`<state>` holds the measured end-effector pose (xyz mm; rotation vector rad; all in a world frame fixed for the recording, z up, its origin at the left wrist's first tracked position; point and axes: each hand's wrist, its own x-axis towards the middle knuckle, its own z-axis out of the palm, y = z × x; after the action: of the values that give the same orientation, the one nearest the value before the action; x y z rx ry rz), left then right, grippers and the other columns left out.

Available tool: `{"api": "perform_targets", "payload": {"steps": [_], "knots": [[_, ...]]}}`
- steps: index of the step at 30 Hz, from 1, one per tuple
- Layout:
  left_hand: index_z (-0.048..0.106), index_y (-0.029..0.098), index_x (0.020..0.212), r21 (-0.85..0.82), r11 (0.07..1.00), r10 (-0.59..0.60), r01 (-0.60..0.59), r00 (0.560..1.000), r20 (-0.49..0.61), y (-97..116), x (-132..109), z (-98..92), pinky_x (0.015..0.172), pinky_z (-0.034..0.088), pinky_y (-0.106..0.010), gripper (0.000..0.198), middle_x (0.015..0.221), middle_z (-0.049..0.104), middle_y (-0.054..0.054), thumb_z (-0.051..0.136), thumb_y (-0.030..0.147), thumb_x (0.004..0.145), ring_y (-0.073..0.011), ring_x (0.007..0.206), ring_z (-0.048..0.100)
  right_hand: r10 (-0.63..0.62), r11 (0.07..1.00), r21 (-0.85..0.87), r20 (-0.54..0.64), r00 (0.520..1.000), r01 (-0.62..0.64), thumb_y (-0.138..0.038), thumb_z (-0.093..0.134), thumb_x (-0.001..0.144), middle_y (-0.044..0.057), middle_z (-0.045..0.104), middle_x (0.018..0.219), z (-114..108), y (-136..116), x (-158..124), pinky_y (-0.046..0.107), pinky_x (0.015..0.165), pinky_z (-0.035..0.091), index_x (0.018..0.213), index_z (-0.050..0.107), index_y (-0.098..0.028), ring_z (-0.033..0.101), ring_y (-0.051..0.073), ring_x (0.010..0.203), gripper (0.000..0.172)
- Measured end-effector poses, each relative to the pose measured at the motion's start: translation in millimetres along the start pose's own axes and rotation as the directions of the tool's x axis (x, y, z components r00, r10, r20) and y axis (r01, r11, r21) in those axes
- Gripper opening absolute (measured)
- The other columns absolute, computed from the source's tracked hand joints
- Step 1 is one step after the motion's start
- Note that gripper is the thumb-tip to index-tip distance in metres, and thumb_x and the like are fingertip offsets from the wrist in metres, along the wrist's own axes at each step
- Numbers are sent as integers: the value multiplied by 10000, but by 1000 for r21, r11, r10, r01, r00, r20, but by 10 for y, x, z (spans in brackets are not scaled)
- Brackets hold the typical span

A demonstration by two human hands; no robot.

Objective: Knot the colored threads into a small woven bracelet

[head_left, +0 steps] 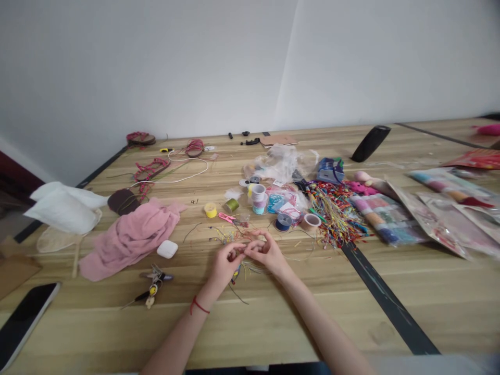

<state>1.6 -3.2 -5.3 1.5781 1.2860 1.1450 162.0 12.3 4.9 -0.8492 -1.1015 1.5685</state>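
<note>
My left hand (225, 263) and my right hand (267, 251) meet above the wooden table (297, 323), fingertips pinched close together. They appear to hold a fine thread (242, 251) between them. Loose coloured threads (226, 237) lie scattered just beyond my fingers, and more strands (250, 268) trail below them. A small dark-and-yellow beaded piece (236, 273) sits under my left hand. A red string bracelet (199, 305) circles my left wrist. Pink scissors (228, 217) lie just ahead of my hands.
Spools of thread (258, 198), a tangled multicoloured thread bunch (336, 213) and packets (433, 219) crowd the table ahead. To the left are a pink cloth (130, 239), a white earbud case (167, 249), keys (153, 284) and a phone (25, 323).
</note>
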Motion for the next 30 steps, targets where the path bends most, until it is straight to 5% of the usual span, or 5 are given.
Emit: {"api": "perform_targets", "payload": {"steps": [12,30], "knots": [[725,183,917,224,969,110,-108,994,1,150,0,-62,519,339,-172,249,648,579,29,610,74,726,-75,529,417,48,998,-29,36,998,-47,-441,851,576,-38,712,679,65,4,-21,286,652,496,816,329,-258,676,155,635,603],[714,172,941,259,958,126,-127,992,21,171,-8,-52,529,362,-162,332,732,634,23,599,-31,705,-62,521,413,40,989,-145,149,988,-19,-373,795,679,-44,675,699,2,-61,-86,276,630,469,786,310,-250,650,148,669,511]]}}
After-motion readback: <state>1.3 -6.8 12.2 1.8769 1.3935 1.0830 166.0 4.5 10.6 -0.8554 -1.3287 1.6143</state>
